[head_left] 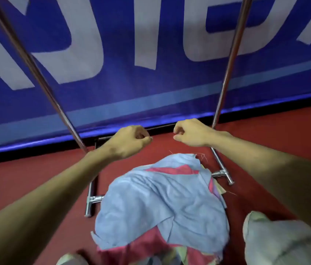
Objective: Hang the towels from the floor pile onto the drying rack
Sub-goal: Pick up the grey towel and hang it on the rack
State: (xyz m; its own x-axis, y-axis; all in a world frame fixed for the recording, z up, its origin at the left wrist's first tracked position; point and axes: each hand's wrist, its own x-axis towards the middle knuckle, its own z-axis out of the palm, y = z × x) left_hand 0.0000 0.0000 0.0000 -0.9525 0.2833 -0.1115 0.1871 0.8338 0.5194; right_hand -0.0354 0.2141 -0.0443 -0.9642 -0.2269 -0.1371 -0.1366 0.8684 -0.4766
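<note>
step in hand: reach phase – both hands are held out over the towel pile (162,197); no towel is lifted yet.
left hand (129,140): above the far edge of the pile, fingers curled in, thumb against forefinger; no cloth in the grip.
right hand (191,132): level with the left hand and near it, fingers curled the same way; it holds nothing visible.
towel location: the pile lies on the red floor (265,140), between the two base feet of the drying rack (229,64), just in front of the person.
top item: blue towel (156,207), crumpled; a pink towel (171,170) shows through its folds and at the near edge.
orientation: the blue towel's bulk runs from the person toward the blue banner (131,83); a frayed corner points that way, just below the right hand. the true long axis is probably near-to-far, but folds and blur hide the hems.
next move calls for: lower both hands, pinch the far corner and one adjoining edge, lift and shake flat – then drape over a rail. the rack's rails are out of view above.
</note>
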